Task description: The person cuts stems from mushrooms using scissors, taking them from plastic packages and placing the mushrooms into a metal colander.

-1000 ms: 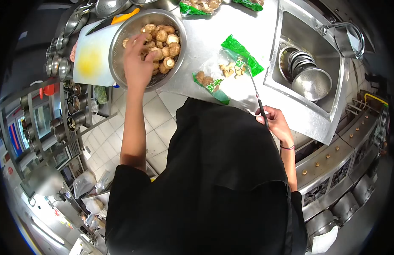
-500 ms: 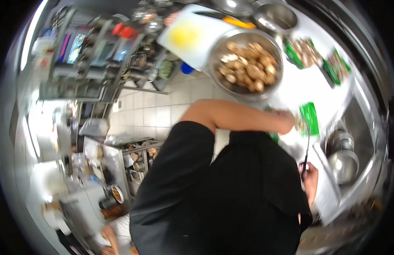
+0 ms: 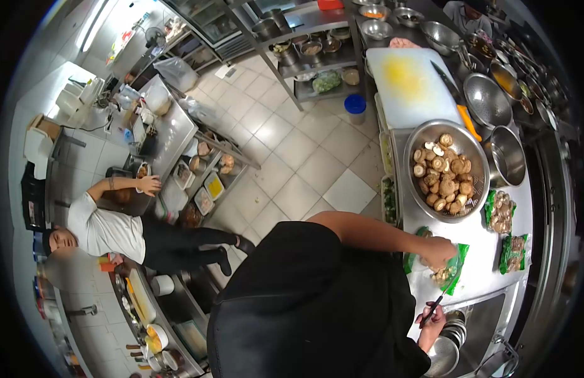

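Note:
My left hand (image 3: 438, 252) is closed on a green and clear plastic mushroom package (image 3: 458, 272) lying on the metal counter. Pale mushrooms show beneath the fingers. Below it in the head view, my right hand (image 3: 433, 326) grips the dark handle of a knife (image 3: 435, 307), whose thin blade points at the green edge of the package. I cannot tell whether the blade touches the plastic. A perforated steel colander (image 3: 415, 183) full of brown mushrooms stands just beyond my left hand.
Two more mushroom packages (image 3: 500, 211) lie at the counter's back. A white cutting board (image 3: 393, 104) and an orange-handled knife (image 3: 469, 123) are beyond the colander. Beside my right hand is a sink (image 3: 484, 324) with steel bowls (image 3: 444, 356). Across the aisle is a person in a white shirt (image 3: 119, 228).
The view has swung and sharpened, bringing the person in white fully into sight. My left hand stays on the package, and my right hand keeps the knife beside it.

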{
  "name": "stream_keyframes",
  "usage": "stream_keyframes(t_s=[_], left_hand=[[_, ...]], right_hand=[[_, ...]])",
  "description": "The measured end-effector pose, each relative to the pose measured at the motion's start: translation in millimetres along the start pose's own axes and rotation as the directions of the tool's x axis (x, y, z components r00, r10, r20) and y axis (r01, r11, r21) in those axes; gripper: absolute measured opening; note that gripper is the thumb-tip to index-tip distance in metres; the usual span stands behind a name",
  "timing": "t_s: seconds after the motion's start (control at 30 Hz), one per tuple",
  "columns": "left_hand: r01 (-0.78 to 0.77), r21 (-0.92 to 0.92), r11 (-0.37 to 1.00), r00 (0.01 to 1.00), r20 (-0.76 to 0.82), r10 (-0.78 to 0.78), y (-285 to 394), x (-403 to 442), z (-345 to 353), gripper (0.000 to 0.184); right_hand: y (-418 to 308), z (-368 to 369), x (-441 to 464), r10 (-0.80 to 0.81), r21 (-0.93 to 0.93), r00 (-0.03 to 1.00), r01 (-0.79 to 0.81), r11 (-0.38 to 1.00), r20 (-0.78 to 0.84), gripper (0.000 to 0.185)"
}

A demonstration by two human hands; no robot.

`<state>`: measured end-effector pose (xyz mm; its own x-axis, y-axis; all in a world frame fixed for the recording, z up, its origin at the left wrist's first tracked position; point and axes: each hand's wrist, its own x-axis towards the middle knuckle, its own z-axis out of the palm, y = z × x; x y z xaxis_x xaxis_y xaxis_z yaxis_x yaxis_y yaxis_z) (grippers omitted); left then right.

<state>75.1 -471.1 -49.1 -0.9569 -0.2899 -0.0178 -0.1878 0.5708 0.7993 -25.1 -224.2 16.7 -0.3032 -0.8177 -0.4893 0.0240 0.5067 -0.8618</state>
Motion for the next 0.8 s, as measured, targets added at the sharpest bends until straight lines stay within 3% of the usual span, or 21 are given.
stream_keyframes(t_s=[0.03, 0.07, 0.13, 0.17, 0.2, 0.23, 0.27, 0.3, 0.37, 0.4, 0.43, 0.47, 0.5, 0.6, 0.67, 0.73, 0.8], left_hand=[[0.079, -0.289, 0.954, 0.996, -0.019, -0.088, 8.0, -1.6, -2.6, 0.042], [0.217, -0.592, 0.776, 0.976, 0.106, -0.193, 16.5, -4.3, -10.5, 0.046], [0.189, -0.828, 0.528, 0.982, 0.159, -0.102, 11.3, -4.6, -8.5, 0.042], [0.193, -0.825, 0.531, 0.981, 0.161, -0.106, 9.3, -7.0, -6.9, 0.042], [0.177, -0.901, 0.395, 0.984, 0.151, -0.098, 10.1, -8.5, -1.0, 0.039], [0.162, -0.957, 0.24, 0.986, 0.147, -0.081, 12.9, -8.1, 9.2, 0.036], [0.18, -0.954, 0.239, 0.983, 0.163, -0.088, 6.5, -6.7, 18.5, 0.037], [0.171, -0.96, 0.223, 0.985, 0.173, -0.01, -10.6, -2.0, 36.6, 0.038], [0.069, -0.985, 0.161, 0.998, 0.068, -0.013, -2.1, -11.7, 31.1, 0.039], [0.174, -0.924, 0.341, 0.984, 0.15, -0.095, 14.7, -16.4, 6.0, 0.041], [0.218, -0.929, 0.298, 0.975, 0.19, -0.118, 17.2, -18.7, 2.1, 0.045], [0.196, -0.906, 0.376, 0.979, 0.16, -0.125, 18.9, -18.8, 0.5, 0.044], [0.197, -0.948, 0.248, 0.977, 0.17, -0.126, 14.6, -20.6, 3.0, 0.044], [0.17, -0.965, 0.199, 0.984, 0.154, -0.094, 3.0, -23.1, 4.0, 0.038], [0.132, -0.956, 0.262, 0.99, 0.113, -0.087, -1.3, -25.6, 6.1, 0.036], [0.156, -0.926, 0.344, 0.986, 0.125, -0.111, -0.1, -25.3, 7.3, 0.036], [0.153, -0.895, 0.42, 0.985, 0.106, -0.134, 2.2, -21.6, 9.7, 0.036]], right_hand=[[-4.5, -0.4, -1.3, -0.048, -0.011, 0.999, 0.048, 0.999, -0.017, 0.02], [-8.4, 0.2, -3.7, -0.097, -0.019, 0.994, 0.096, 0.995, -0.042, 0.02], [-17.0, 0.0, -10.9, -0.062, 0.036, 0.997, 0.064, 0.997, -0.043, 0.022], [-18.9, 2.3, -12.9, -0.077, 0.025, 0.995, 0.078, 0.997, -0.063, 0.024], [-19.5, 2.6, -15.5, -0.089, 0.009, 0.992, 0.09, 0.996, -0.084, 0.027], [-7.1, 6.3, -18.5, -0.066, 0.142, 0.986, 0.088, 0.986, -0.152, 0.035], [2.3, 3.4, -20.7, -0.081, 0.023, 0.988, 0.085, 0.996, -0.128, 0.041], [9.9, 9.5, -25.8, -0.105, -0.037, 0.968, 0.1, 0.994, -0.226, 0.045], [-15.9, 22.7, -36.3, -0.1, -0.301, 0.96, 0.017, 0.954, -0.26, 0.048], [-14.4, 28.7, -37.6, -0.081, -0.234, 0.934, -0.002, 0.972, -0.347, 0.045], [-16.6, 29.4, -38.2, -0.021, -0.207, 0.948, -0.048, 0.977, -0.319, 0.043], [-12.5, 32.8, -38.0, -0.067, -0.226, 0.93, -0.017, 0.974, -0.361, 0.039], [-18.3, 36.8, -40.6, -0.013, -0.242, 0.927, -0.085, 0.966, -0.375, 0.038], [-13.7, 42.1, -41.7, 0.007, -0.262, 0.933, -0.108, 0.959, -0.361, 0.038], [-18.7, 47.2, -47.5, 0.063, -0.167, 0.924, -0.135, 0.977, -0.376, 0.039], [-21.6, 50.0, -48.1, 0.105, -0.256, 0.936, -0.198, 0.946, -0.335, 0.041], [-18.1, 53.1, -48.7, 0.111, -0.228, 0.925, -0.204, 0.952, -0.363, 0.043]])
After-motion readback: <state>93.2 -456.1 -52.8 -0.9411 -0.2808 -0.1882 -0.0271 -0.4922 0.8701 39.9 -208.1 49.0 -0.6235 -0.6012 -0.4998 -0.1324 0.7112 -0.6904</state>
